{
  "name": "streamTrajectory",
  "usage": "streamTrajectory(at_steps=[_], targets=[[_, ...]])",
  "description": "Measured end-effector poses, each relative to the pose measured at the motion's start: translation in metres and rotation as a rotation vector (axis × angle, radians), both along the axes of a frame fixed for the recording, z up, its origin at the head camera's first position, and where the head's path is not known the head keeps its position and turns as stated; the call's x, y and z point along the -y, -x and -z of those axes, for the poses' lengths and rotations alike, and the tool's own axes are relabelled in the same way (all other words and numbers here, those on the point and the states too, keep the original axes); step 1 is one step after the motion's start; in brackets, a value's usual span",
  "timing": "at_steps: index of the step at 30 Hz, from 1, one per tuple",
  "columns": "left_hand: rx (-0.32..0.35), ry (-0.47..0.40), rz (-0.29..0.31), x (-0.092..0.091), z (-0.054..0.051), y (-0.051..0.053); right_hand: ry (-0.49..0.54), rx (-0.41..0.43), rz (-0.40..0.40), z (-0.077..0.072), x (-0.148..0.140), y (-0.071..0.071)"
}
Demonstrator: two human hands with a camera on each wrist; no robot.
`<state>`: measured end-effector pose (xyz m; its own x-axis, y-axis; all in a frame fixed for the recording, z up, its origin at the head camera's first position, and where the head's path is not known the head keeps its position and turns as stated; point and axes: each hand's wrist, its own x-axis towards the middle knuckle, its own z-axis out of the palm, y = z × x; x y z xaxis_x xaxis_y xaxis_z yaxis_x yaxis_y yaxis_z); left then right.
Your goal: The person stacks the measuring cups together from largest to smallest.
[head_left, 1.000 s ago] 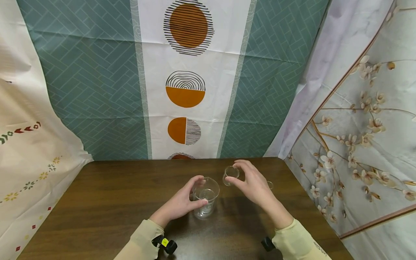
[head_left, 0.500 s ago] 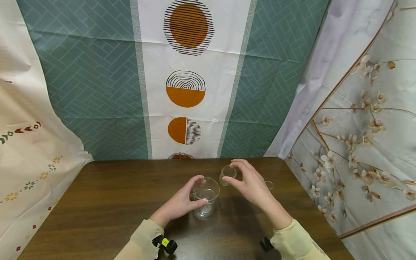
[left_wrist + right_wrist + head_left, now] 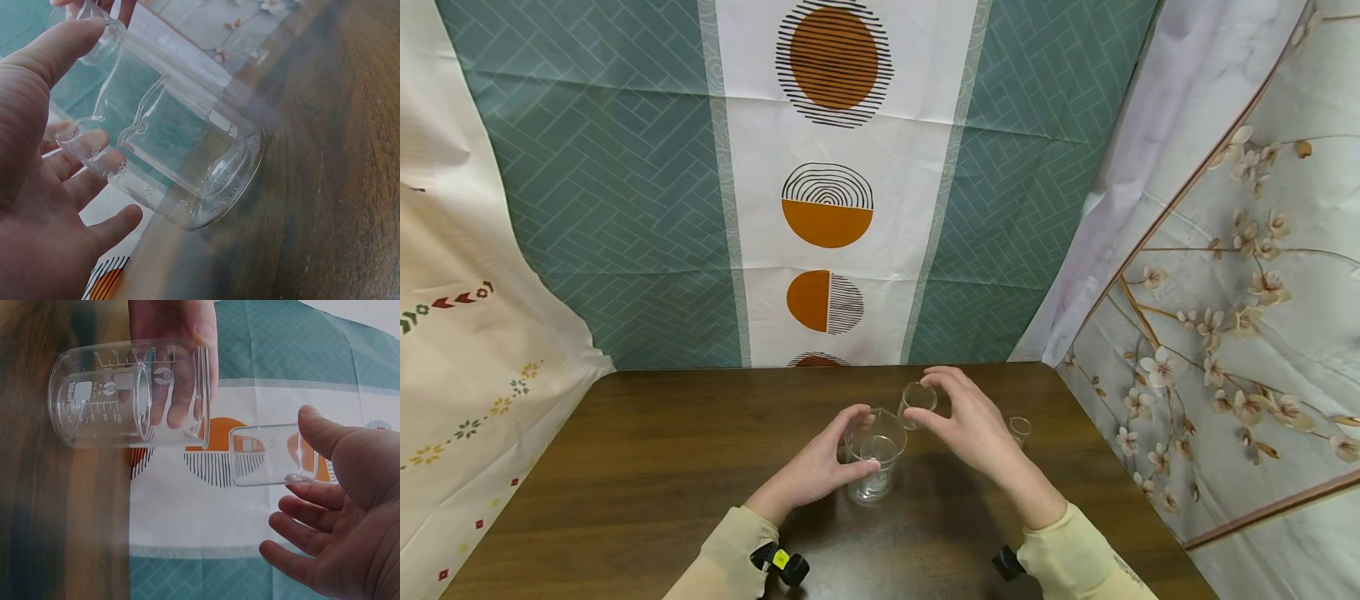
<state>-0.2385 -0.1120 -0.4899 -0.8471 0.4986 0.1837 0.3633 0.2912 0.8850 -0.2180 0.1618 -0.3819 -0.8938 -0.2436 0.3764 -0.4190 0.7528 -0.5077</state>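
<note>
Around a large clear glass beaker point(image 3: 867, 493) curls my left hand point(image 3: 816, 469), thumb on the near side and fingers on the far side. The beaker stands upright on the table. Inside it sits a smaller beaker point(image 3: 103, 394), marked 100 ml in the right wrist view. My right hand point(image 3: 972, 425) pinches a still smaller beaker point(image 3: 269, 456) near its rim, between thumb and index finger. That beaker is upright in the air, just right of the large beaker's rim and apart from it in the right wrist view. The other right fingers stay spread.
A tiny glass beaker point(image 3: 1019, 428) stands on the brown wooden table point(image 3: 662, 467), right of my right wrist and partly hidden by it. Patterned cloth point(image 3: 827, 208) hangs behind the table's far edge, with flowered cloth point(image 3: 1247, 317) along the right.
My right hand has moved left with the small beaker, closer to the large beaker. More of the tiny beaker at the right shows now. The left hand and large beaker have stayed put.
</note>
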Motion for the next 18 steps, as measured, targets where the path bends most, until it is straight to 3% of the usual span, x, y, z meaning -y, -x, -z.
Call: streamTrajectory(at_steps=[18], targets=[[-0.012, 0.016, 0.001, -0.001, 0.0, 0.001, 0.023, 0.015, -0.028, 0.002, 0.012, 0.001]])
